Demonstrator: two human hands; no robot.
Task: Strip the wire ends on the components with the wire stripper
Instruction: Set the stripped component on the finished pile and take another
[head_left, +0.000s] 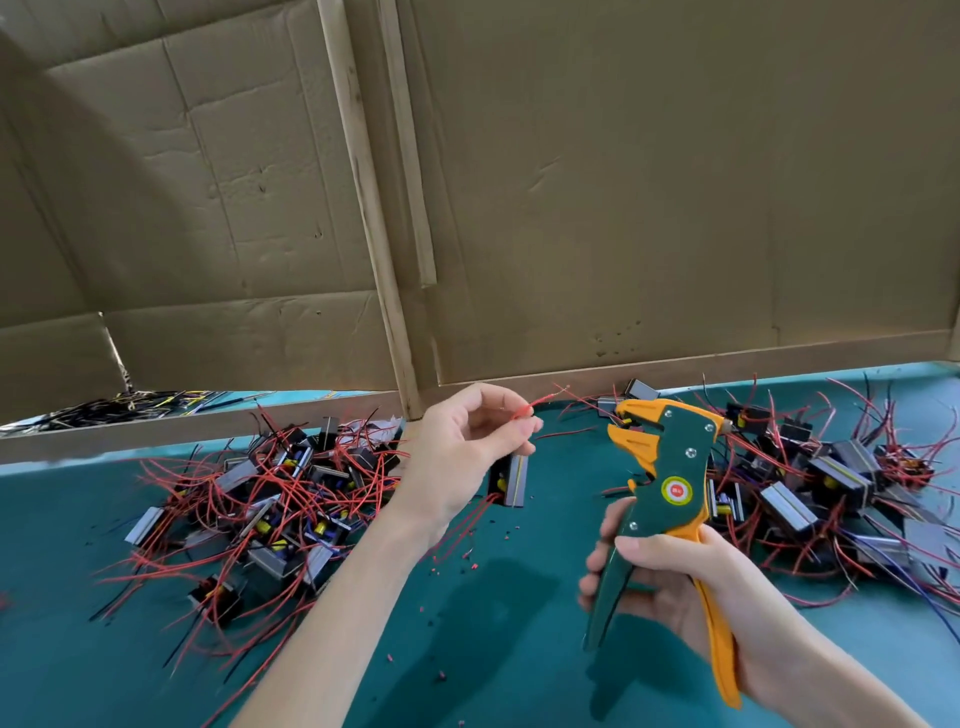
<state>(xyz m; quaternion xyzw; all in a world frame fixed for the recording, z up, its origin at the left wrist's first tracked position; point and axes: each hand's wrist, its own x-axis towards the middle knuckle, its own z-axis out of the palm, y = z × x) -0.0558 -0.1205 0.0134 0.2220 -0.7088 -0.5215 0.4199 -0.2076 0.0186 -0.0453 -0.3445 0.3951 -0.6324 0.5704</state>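
The teal-covered bench (509, 649) carries two tangled heaps of black components with red leads, a left heap (270, 509) and a right heap (831, 493); between them the right hand (670, 587) grips the handles of the green-and-orange wire stripper (670, 467); the left hand (467, 447) pinches a thin red wire (522, 411), its small black component (509, 480) dangling below; the wire's tip lies near the stripper's mouth, apart; best feed only the tip in straight, then squeeze.

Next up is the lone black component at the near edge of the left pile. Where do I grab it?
Probably take the component by its black body, pinched across two opposite side faces, coming from above on the near side. It lies just clear of the left pile, whereas the red wires around it are loose and tangled.
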